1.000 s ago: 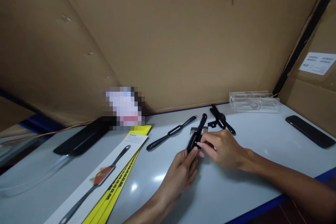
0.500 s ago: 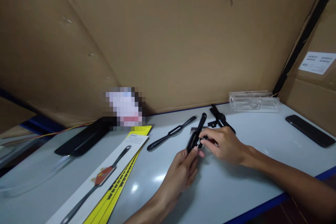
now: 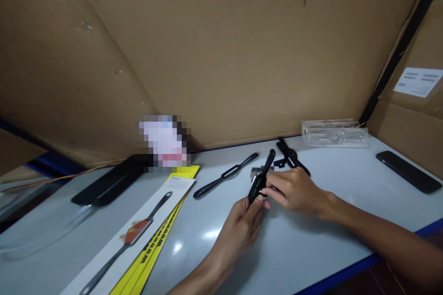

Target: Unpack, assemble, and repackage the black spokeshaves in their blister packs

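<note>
My left hand (image 3: pixel 242 226) is closed round the lower handle of a black spokeshave (image 3: pixel 269 163), which it holds tilted above the table. At the tool's middle, my right hand (image 3: pixel 294 191) pinches with thumb and forefinger; whatever lies between those fingertips is hidden. Behind the held tool shows a flat grey metal piece (image 3: pixel 254 174), partly covered. To the left lies another black spokeshave body (image 3: pixel 226 175) with an open middle. Beyond my right hand are more black tool parts (image 3: pixel 290 153) and a small black plate (image 3: pixel 279 163).
Yellow-and-white printed cards (image 3: pixel 152 221) picturing a spokeshave lie at left. Beside them are a dark flat tray-like object (image 3: pixel 110 182) and a blurred-out item (image 3: pixel 164 140). Clear plastic packs (image 3: pixel 335 136) stand at the back, a black slab (image 3: pixel 408 171) at right. Cardboard walls (image 3: pixel 235 55) enclose the table.
The held spokeshave has shifted slightly right. My right fingers have closed in over its middle, covering the small part with a bright opening that showed there before.
</note>
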Action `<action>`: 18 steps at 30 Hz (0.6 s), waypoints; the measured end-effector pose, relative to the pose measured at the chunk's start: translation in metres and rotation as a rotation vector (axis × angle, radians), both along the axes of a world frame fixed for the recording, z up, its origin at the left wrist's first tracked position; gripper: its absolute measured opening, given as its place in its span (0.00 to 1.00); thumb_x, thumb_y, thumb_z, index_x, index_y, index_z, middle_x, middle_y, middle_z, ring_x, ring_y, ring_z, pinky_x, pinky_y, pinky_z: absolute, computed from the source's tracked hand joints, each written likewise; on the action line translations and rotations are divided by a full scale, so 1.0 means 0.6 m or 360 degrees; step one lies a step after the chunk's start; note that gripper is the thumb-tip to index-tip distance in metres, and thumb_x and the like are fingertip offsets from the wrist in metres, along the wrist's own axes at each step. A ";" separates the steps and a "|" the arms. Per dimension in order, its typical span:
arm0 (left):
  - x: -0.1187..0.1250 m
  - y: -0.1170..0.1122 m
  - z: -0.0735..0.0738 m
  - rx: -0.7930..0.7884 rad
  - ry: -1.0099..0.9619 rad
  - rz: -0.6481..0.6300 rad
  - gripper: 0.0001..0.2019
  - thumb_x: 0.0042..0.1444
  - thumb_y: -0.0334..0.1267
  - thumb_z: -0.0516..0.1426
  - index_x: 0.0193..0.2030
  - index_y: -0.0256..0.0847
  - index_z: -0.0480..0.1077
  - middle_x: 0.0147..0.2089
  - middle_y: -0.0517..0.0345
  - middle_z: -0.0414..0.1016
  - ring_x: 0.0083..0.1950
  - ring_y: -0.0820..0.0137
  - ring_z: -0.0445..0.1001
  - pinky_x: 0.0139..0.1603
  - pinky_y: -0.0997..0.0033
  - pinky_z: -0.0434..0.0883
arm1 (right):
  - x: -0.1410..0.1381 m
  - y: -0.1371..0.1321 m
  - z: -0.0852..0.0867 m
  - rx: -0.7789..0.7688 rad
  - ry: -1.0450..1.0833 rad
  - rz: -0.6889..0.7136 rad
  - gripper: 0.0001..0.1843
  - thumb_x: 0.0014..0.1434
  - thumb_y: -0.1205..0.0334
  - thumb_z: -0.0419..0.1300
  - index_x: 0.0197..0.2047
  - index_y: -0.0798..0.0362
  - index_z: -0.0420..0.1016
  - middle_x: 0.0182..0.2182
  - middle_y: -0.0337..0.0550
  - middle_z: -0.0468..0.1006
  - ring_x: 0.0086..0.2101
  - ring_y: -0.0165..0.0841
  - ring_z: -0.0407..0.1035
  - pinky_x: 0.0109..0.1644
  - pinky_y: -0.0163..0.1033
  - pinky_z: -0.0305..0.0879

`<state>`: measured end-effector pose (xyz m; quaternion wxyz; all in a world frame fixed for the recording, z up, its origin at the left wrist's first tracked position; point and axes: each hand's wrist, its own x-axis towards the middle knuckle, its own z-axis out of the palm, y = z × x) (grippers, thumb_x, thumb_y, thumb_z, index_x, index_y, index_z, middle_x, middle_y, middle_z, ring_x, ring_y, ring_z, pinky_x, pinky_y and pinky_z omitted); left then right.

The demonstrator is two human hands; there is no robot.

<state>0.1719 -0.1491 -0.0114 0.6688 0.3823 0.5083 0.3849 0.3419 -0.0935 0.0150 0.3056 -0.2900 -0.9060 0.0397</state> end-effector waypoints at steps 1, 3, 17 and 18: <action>0.001 0.000 -0.003 0.0002 0.0003 0.0020 0.27 0.45 0.65 0.64 0.33 0.42 0.67 0.15 0.78 0.43 0.15 0.83 0.36 0.15 0.79 0.39 | -0.003 -0.003 -0.001 -0.0017 0.0004 -0.0017 0.15 0.68 0.63 0.53 0.29 0.54 0.71 0.26 0.40 0.77 0.24 0.28 0.65 0.28 0.37 0.52; 0.003 0.000 -0.007 0.0015 0.0003 0.0042 0.27 0.44 0.65 0.64 0.31 0.42 0.65 0.15 0.78 0.43 0.15 0.84 0.36 0.16 0.79 0.39 | -0.009 -0.010 -0.001 -0.0106 0.0043 -0.0064 0.15 0.67 0.63 0.53 0.28 0.54 0.70 0.25 0.39 0.77 0.23 0.28 0.65 0.28 0.37 0.52; -0.001 0.005 0.001 0.0044 0.0081 -0.0168 0.29 0.46 0.70 0.59 0.33 0.43 0.66 0.13 0.78 0.42 0.14 0.82 0.37 0.15 0.76 0.41 | 0.027 0.014 0.025 -0.0145 -0.0002 0.0254 0.14 0.65 0.65 0.56 0.50 0.51 0.79 0.32 0.39 0.83 0.27 0.28 0.71 0.31 0.34 0.61; -0.002 0.005 0.003 0.0039 0.0081 -0.0178 0.29 0.46 0.70 0.59 0.33 0.43 0.66 0.13 0.78 0.42 0.14 0.81 0.37 0.15 0.76 0.41 | 0.028 0.015 0.026 -0.0118 -0.0043 0.0278 0.14 0.65 0.64 0.56 0.50 0.50 0.80 0.33 0.39 0.83 0.28 0.28 0.72 0.31 0.34 0.61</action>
